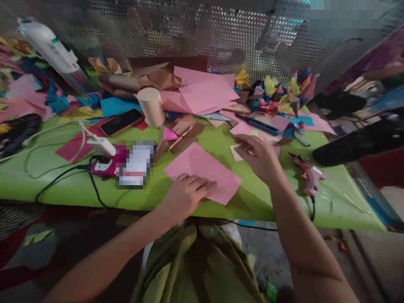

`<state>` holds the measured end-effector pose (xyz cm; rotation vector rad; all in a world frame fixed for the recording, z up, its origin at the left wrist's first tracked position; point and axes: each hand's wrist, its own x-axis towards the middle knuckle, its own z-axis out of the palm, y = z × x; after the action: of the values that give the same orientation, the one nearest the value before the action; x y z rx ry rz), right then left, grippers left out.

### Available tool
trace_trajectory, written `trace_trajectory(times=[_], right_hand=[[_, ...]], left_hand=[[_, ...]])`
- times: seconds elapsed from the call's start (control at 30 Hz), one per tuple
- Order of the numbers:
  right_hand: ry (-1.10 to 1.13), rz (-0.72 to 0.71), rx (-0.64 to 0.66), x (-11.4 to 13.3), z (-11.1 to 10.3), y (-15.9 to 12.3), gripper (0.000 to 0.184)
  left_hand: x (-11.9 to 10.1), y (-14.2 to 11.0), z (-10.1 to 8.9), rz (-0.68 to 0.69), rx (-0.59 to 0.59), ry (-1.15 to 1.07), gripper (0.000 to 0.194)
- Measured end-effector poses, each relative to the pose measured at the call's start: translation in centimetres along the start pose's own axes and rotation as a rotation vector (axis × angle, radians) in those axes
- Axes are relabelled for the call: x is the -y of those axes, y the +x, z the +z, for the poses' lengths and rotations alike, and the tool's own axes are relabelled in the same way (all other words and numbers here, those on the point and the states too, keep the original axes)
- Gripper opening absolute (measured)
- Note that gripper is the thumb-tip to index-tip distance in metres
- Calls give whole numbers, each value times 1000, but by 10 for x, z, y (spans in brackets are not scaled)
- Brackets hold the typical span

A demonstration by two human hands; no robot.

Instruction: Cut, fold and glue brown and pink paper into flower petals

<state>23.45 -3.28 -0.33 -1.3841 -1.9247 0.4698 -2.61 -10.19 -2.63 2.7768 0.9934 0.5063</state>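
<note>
My left hand [187, 197] lies on a sheet of pink paper [205, 164] near the table's front edge, its fingers flat across the lower part. My right hand [259, 160] is just right of that sheet, fingers bent and thumb apart, by a small cream piece of paper [235, 154]. A small reddish patch shows under its fingers, too hidden to name. Behind it lies a dark blue cutter-like tool [260, 125]. A pink glue gun [312, 174] rests to the right of my right forearm. Left of the sheet's far corner, a pencil [180, 139] lies on brown paper.
On the green table [176, 198], a cylindrical cup or roll [152, 110] stands behind a dark phone [122, 122]. A blurred-out phone [136, 165] lies beside a magenta power strip [104, 167] with cables. More pink sheets [208, 93] are heaped behind; a black bottle [356, 141] lies right.
</note>
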Motion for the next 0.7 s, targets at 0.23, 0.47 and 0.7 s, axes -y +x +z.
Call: trace_trajectory(times=[0.23,0.47,0.7], right_hand=[[32,-209,317,22,-13,-86,39],[-107,-121,172,6,1,-100,28],[-171,-73,21,8,15,-106,38]], left_hand=[[-11,-1,-8,-46,-14,-16,26],[-7,12,-12,-283,-22,-138,14],[0,25,-9,-496,118,35,9]])
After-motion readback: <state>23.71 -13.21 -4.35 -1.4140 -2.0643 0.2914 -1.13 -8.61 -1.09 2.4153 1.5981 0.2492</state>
